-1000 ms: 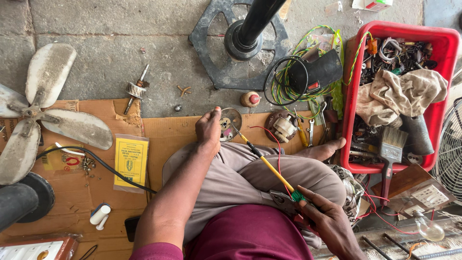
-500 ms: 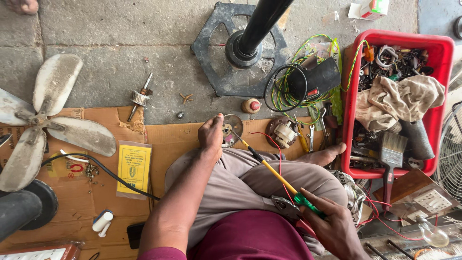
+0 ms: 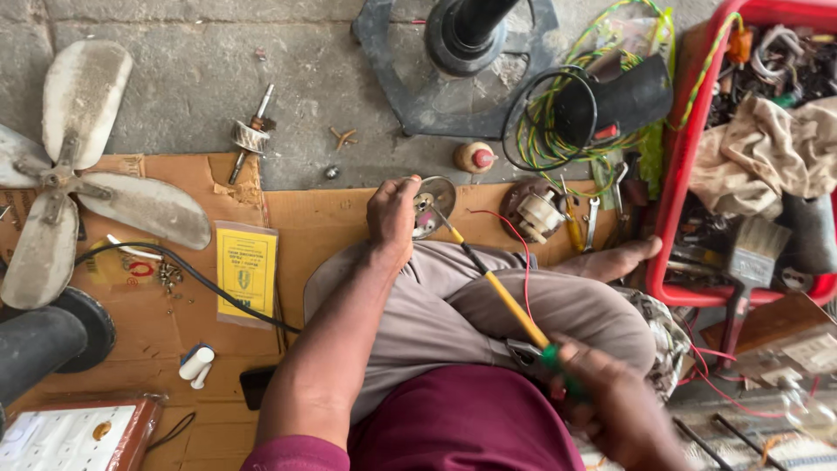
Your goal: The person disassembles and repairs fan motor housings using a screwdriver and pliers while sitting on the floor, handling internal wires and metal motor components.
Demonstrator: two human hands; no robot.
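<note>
My left hand (image 3: 394,214) pins the round metal motor cover (image 3: 432,205) on the cardboard (image 3: 305,218) by my knee, my right hand (image 3: 602,397) closed round the screwdriver (image 3: 497,283) whose tip sits in that cover, and a loose grip could let it skid into my fingers

Floor-level repair workshop for electric fans: bare concrete floor (image 3: 218,78), flattened cardboard (image 3: 314,227) as work mat, detached fan blades (image 3: 78,183), loose motor parts, wire coils (image 3: 558,131), red crate (image 3: 676,201) of tools.
</note>
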